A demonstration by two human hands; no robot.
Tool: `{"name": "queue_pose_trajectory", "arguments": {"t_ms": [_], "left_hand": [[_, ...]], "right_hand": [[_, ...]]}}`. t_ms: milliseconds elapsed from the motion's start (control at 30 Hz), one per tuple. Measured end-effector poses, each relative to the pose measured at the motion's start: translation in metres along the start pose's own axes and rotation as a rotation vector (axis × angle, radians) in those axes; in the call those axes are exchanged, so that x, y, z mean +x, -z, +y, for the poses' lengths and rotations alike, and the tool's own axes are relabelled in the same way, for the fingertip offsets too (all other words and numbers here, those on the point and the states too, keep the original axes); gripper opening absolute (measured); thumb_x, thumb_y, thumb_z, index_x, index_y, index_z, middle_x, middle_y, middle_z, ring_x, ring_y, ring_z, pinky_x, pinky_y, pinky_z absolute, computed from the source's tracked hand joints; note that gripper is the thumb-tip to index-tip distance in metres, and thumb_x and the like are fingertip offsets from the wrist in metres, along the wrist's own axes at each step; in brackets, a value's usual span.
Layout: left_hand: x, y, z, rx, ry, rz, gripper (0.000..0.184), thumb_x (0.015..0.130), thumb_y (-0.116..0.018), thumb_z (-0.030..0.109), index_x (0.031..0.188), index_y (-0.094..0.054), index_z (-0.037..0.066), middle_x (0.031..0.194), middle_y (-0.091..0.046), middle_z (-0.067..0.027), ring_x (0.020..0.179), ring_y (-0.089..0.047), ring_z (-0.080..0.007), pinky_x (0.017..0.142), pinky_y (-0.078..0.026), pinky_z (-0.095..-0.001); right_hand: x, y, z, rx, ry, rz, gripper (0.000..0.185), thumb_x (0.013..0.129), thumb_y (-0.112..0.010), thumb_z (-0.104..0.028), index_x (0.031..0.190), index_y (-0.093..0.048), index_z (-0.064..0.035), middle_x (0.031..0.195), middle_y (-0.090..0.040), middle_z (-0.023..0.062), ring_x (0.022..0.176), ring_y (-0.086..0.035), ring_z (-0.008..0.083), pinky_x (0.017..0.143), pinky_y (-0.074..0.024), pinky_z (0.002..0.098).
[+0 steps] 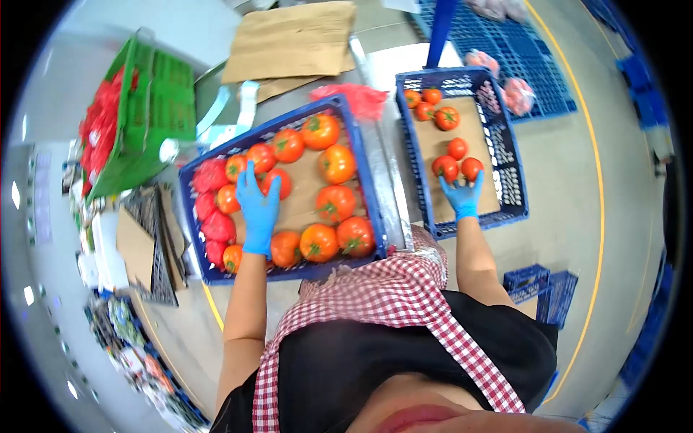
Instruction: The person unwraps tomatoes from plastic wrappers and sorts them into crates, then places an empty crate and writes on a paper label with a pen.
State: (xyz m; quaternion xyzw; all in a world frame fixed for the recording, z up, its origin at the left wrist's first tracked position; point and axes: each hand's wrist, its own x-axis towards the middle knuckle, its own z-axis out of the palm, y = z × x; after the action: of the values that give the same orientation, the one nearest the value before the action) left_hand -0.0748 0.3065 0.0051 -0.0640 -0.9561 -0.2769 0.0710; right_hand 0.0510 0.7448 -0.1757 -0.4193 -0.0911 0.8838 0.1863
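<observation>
Head view, seen from your own head: the camera faces steeply down and forward over your apron (361,292), which fills the near middle. Your left hand (260,209) and right hand (463,198) lie at close range, over the left crate (364,169) and right crate (510,144) respectively. The very wide lens bows straight lines and darkens the corners; it reaches the green crate (162,108) at left and the blue pallet (552,95) at far right.
</observation>
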Motion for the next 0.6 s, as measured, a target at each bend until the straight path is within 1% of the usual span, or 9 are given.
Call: {"name": "queue_pose_trajectory", "arguments": {"t_ms": [33, 67, 133, 200, 333, 400, 467, 533, 600], "left_hand": [[-0.014, 0.007, -0.019, 0.01, 0.101, -0.034, 0.075, 0.076, -0.072, 0.034, 0.136, -0.038, 0.004, 0.131, -0.04, -0.024, 0.12, -0.039, -0.0391, 0.102, -0.032, -0.0461], [-0.024, 0.003, -0.036, -0.053, 0.065, -0.103, 0.08, 0.076, -0.072, 0.04, 0.138, -0.036, 0.005, 0.132, -0.039, -0.0238, 0.114, -0.043, -0.0388, 0.098, -0.035, -0.0461], [-0.043, 0.001, -0.014, 0.339, -0.119, 0.0, 0.087, 0.072, -0.075, 0.041, 0.141, -0.032, 0.008, 0.133, -0.037, -0.0223, 0.111, -0.047, -0.0376, 0.095, -0.038, -0.0465], [-0.034, -0.013, -0.001, 0.34, -0.122, 0.005, 0.092, 0.07, -0.076, 0.041, 0.143, -0.028, 0.012, 0.134, -0.035, -0.0213, 0.109, -0.048, -0.0381, 0.091, -0.042, -0.0472], [-0.006, -0.039, 0.014, 0.213, 0.079, -0.007, 0.1, 0.066, -0.078, 0.041, 0.145, -0.022, 0.019, 0.134, -0.034, -0.02, 0.103, -0.049, -0.04, 0.076, -0.051, -0.0467], [0.011, -0.034, 0.023, 0.329, 0.105, -0.063, 0.099, 0.066, -0.078, 0.041, 0.145, -0.022, 0.02, 0.134, -0.034, -0.0221, 0.102, -0.052, -0.0403, 0.074, -0.051, -0.0466], [0.021, -0.032, 0.033, 0.442, 0.109, -0.137, 0.098, 0.066, -0.078, 0.041, 0.145, -0.023, 0.022, 0.134, -0.035, -0.0231, 0.097, -0.055, -0.0389, 0.071, -0.052, -0.0455], [0.028, -0.034, 0.046, 0.564, 0.091, -0.243, 0.1, 0.064, -0.079, 0.041, 0.145, -0.023, 0.025, 0.134, -0.035, -0.0229, 0.09, -0.059, -0.0359, 0.066, -0.053, -0.0435], [0.037, -0.048, 0.041, 0.643, 0.021, -0.201, 0.09, 0.071, -0.071, 0.034, 0.145, -0.022, 0.021, 0.132, -0.039, -0.0216, 0.071, -0.062, -0.0336, 0.054, -0.052, -0.0427]], "right_hand": [[0.028, 0.02, -0.004, 0.008, -0.015, 0.008, 0.072, 0.079, -0.063, -0.048, 0.135, -0.035, -0.0118, 0.137, -0.035, 0.0189, 0.12, -0.043, 0.0411, 0.096, -0.0419, 0.0535], [0.031, 0.011, -0.005, -0.009, 0.002, -0.011, 0.067, 0.08, -0.062, -0.043, 0.133, -0.037, -0.0104, 0.136, -0.036, 0.0189, 0.119, -0.044, 0.0394, 0.095, -0.0426, 0.0511], [0.031, -0.013, -0.005, -0.042, 0.038, -0.049, 0.056, 0.083, -0.06, -0.031, 0.13, -0.04, -0.0078, 0.133, -0.04, 0.019, 0.117, -0.047, 0.0361, 0.095, -0.0439, 0.0464], [0.024, -0.057, 0.002, -0.222, 0.12, -0.11, 0.056, 0.083, -0.062, -0.025, 0.131, -0.041, -0.006, 0.13, -0.045, 0.0192, 0.116, -0.049, 0.0337, 0.096, -0.0443, 0.0446], [-0.09, -0.205, 0.069, -1.111, 0.516, -0.793, 0.05, 0.084, -0.062, -0.023, 0.129, -0.049, -0.0074, 0.112, -0.061, 0.0121, 0.107, -0.057, 0.0214, 0.094, -0.0444, 0.0334], [-0.149, -0.238, 0.116, -1.516, 0.782, -1.109, 0.06, 0.08, -0.066, -0.022, 0.135, -0.043, -0.0111, 0.116, -0.059, 0.0152, 0.107, -0.058, 0.0218, 0.091, -0.0458, 0.0328], [-0.163, -0.25, 0.152, -2.174, 1.17, -1.067, 0.074, 0.075, -0.069, -0.022, 0.14, -0.035, -0.0147, 0.13, -0.047, 0.0232, 0.099, -0.061, 0.0291, 0.083, -0.0504, 0.035], [-0.145, -0.233, 0.178, -2.326, 1.149, -0.913, 0.078, 0.074, -0.068, -0.021, 0.142, -0.031, -0.0178, 0.136, -0.036, 0.0286, 0.089, -0.063, 0.0337, 0.077, -0.0525, 0.0372], [-0.132, -0.22, 0.197, -2.408, 1.136, -0.767, 0.08, 0.073, -0.065, -0.018, 0.143, -0.028, -0.0199, 0.139, -0.028, 0.0322, 0.08, -0.063, 0.0363, 0.071, -0.0537, 0.0393]]}}
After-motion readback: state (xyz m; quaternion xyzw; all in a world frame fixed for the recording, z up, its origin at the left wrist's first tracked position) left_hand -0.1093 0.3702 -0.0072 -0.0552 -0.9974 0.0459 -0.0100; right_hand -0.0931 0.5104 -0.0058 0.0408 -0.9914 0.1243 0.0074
